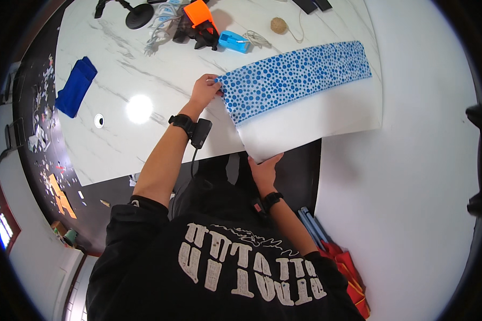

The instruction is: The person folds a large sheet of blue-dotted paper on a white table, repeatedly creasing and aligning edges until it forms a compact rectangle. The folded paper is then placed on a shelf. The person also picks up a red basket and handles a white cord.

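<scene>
A sheet of blue-dotted material (293,76), either cloth or paper, lies across the right half of the table. Its far strip shows the dots, while the plain white part (273,136) of it reaches toward the near table edge. My left hand (207,89) pinches the left end of the dotted strip close to its far corner. Down at the near edge, my right hand (265,170) grips the white part's corner, thumb spread to the right; some fingers are hidden beneath. Where the white part ends on the right is hard to make out against the white table.
A marble-patterned table (116,140) bears a folded blue cloth (76,87), a white tape roll (99,120), an orange holder (201,16), a light-blue tape dispenser (233,41), a power strip (164,20), a twine ball (279,25) and a black stand (139,16). A white wall (421,132) stands right.
</scene>
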`<state>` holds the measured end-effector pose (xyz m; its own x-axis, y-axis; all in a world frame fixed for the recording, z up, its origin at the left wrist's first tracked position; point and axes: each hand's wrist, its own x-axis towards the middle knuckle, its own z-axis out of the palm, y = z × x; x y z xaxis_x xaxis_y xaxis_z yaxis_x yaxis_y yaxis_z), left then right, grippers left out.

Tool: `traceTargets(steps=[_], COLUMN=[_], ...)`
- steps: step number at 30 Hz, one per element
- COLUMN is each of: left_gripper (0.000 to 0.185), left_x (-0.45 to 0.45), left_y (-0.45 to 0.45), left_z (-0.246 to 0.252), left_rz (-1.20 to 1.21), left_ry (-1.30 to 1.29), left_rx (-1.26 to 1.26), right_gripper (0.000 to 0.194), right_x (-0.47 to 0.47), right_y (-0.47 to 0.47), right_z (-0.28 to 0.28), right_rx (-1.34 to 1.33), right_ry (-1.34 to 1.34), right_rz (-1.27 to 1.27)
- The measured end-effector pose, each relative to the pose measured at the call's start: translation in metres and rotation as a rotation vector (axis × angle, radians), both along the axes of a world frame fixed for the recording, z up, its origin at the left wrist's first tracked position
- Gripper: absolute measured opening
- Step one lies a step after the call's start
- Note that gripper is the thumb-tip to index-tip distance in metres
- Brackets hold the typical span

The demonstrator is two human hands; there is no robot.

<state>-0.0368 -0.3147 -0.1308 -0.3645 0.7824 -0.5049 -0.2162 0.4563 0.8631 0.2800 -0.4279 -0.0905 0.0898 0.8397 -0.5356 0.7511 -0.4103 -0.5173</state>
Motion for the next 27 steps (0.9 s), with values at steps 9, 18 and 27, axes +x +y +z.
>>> traceTargets(steps=[9, 18, 27], left_gripper=[0.023, 0.031, 0.028], left_x=[-0.006, 0.021, 0.019], left_y=[0.001, -0.009, -0.009], left_z=[0.002, 0.002, -0.012], left_rz=[-0.105, -0.108, -0.063], left_ry=[-0.067, -0.221, -0.435], left_rx=[-0.172, -0.229, -0.241], right_gripper=[0.099, 0.090, 0.090], right_x=[-0.009, -0.017, -0.022], right_y=[-0.004, -0.005, 0.005], right_z=[-0.019, -0.034, -0.049], right_rx=[0.454, 0.423, 0.338], right_ry=[-0.188, -0.156, -0.202], right_rz=[0.034, -0.161, -0.340])
